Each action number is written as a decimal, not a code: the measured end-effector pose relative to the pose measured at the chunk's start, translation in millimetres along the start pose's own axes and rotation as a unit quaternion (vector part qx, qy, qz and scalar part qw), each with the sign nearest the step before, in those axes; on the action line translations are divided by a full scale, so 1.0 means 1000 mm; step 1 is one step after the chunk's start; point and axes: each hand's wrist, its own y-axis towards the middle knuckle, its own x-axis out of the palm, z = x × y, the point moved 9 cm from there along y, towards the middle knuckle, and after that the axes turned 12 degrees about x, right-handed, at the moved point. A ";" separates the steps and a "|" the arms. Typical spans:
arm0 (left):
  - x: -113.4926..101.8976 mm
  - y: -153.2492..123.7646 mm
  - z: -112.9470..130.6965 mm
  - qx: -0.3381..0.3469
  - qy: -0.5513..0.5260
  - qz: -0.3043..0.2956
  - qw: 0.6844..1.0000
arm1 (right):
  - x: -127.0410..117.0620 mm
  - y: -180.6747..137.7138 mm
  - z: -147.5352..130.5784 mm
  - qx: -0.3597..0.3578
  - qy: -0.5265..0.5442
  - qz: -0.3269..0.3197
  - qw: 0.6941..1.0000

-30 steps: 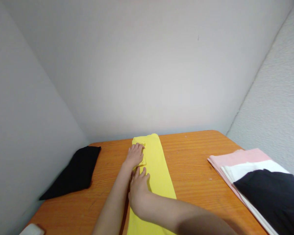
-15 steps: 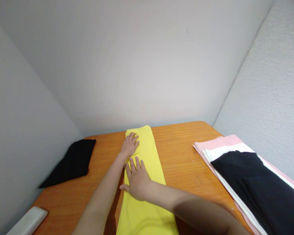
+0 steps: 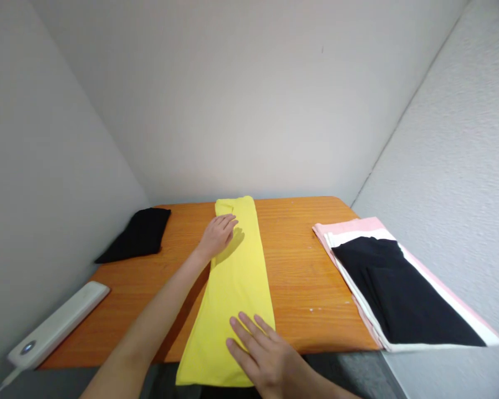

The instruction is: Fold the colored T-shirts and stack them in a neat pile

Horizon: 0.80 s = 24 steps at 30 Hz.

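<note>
A yellow garment (image 3: 241, 277), folded into a long strip, runs down the middle of the table from its back edge and hangs slightly over the front edge. My left hand (image 3: 218, 235) is held just above the strip's upper left side, casting a shadow on the cloth; its fingers are stretched out and nothing shows in them. Over the lower right part of the strip, near the front edge, my right hand (image 3: 266, 354) lies with fingers extended and spread. Whether its palm presses on the cloth is hard to see.
On the right, a stack of folded pink cloth (image 3: 353, 225), white cloth (image 3: 336, 238) and black cloth (image 3: 391, 288) overhangs the wooden table (image 3: 299, 249). Folded black cloth (image 3: 139, 235) lies back left. A white power strip (image 3: 62, 321) with a cord sits front left. Walls enclose the table.
My right hand has moved down the strip toward the front edge. My left hand has risen off the cloth. The view has shifted, showing the table's front edge and more of the power strip.
</note>
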 end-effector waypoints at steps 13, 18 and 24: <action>-0.005 -0.249 0.135 -0.064 -0.025 -0.118 0.991 | 0.023 -0.042 0.057 0.019 -0.141 0.058 0.988; -0.015 -0.259 0.148 0.037 0.118 -0.057 0.991 | -0.006 -0.045 0.038 -0.019 -0.156 0.150 0.976; -0.057 -0.257 0.152 -0.038 -0.094 0.157 0.982 | -0.023 -0.062 0.034 -0.036 -0.010 0.168 0.985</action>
